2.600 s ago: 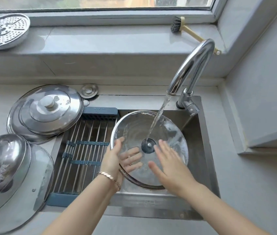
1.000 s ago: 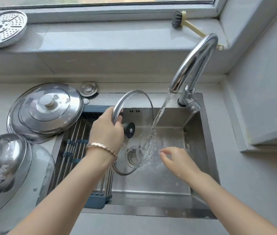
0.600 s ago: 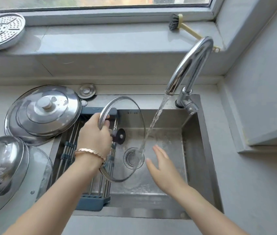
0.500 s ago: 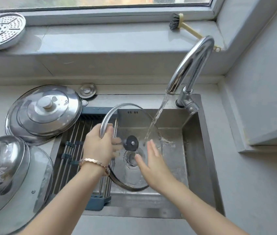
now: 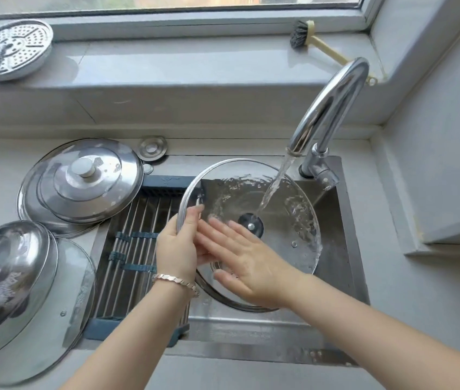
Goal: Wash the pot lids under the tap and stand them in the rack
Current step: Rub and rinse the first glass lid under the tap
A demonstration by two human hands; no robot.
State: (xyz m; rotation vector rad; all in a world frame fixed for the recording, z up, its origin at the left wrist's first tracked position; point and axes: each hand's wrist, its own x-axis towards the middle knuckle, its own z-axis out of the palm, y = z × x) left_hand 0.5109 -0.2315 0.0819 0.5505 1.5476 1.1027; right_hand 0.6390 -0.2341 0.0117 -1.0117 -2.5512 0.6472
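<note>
Running from the tap (image 5: 333, 105), water (image 5: 275, 184) is directed onto the glass lid (image 5: 279, 198) and lands just beside the dark centre knob (image 5: 250, 225). The lid is held tilted over the sink (image 5: 335, 263), w/ its left edge above the rack (image 5: 133, 249). The rim is gripped at the left by the left hand (image 5: 178, 249): thumb curled over the metal band, fingers under the glass, partly hidden. The right hand (image 5: 245, 263) is laid flat on the glass, fingers straight and slightly spread, tips near the knob. On the counter, left side: a steel lid (image 5: 82, 181) is laid knob-up. Nearer, a domed steel lid (image 5: 6, 277) is stacked on a 2nd glass lid (image 5: 65, 319).
</note>
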